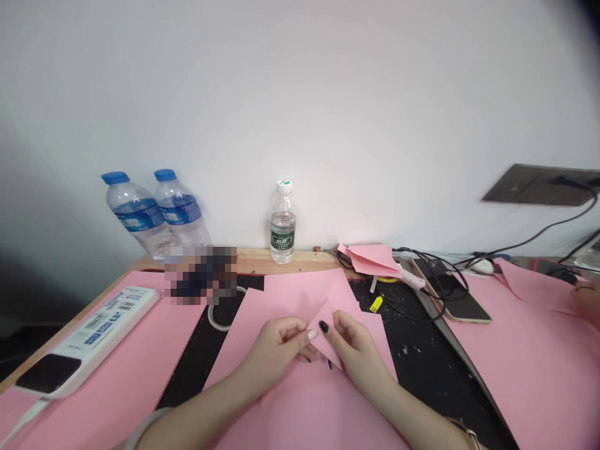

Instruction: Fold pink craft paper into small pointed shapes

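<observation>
Between my two hands is a small folded piece of pink paper (324, 317), its pointed corner upward. My left hand (287, 340) pinches its left side, the thumb lying on the front face. On the right side my right hand (349, 337) grips the same paper, its dark-nailed thumb pressed near the middle. Some fingers of both hands are hidden behind it. Beneath the hands, larger pink sheets (290, 287) lie on a black mat (422, 356).
Two blue-capped bottles (182, 209) lean at the back left; a smaller water bottle (283, 228) stands mid-back. At left lies a white device (103, 337) with a cable. Right are folded pink paper (372, 257), black cables, a phone (452, 294) and another person's hand (588, 300).
</observation>
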Demonstrator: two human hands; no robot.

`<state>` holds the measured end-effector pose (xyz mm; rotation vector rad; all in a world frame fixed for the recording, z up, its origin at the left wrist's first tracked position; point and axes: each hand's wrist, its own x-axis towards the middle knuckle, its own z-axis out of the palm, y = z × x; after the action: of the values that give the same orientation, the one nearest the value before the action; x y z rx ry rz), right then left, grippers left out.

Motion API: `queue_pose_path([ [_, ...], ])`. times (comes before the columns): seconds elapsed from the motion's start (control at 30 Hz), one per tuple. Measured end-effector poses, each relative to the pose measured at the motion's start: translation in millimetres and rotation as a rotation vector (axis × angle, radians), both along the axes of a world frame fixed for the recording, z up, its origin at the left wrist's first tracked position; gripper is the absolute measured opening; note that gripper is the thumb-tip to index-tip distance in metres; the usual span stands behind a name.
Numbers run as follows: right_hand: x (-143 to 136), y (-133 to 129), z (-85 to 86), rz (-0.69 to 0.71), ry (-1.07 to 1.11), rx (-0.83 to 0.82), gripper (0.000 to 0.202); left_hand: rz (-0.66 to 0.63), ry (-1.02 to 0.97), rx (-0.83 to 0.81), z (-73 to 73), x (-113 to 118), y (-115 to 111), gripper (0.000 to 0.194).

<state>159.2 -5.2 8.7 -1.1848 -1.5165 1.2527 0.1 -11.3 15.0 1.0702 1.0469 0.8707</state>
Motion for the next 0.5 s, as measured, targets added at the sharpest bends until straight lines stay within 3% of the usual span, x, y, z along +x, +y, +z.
queue_pose_path([
  [0.5, -1.1, -1.8, 2.6, 0.012, 0.058, -0.049, 0.039, -0.021, -0.042, 0.046, -0.9, -1.5, -0.7, 0.027],
])
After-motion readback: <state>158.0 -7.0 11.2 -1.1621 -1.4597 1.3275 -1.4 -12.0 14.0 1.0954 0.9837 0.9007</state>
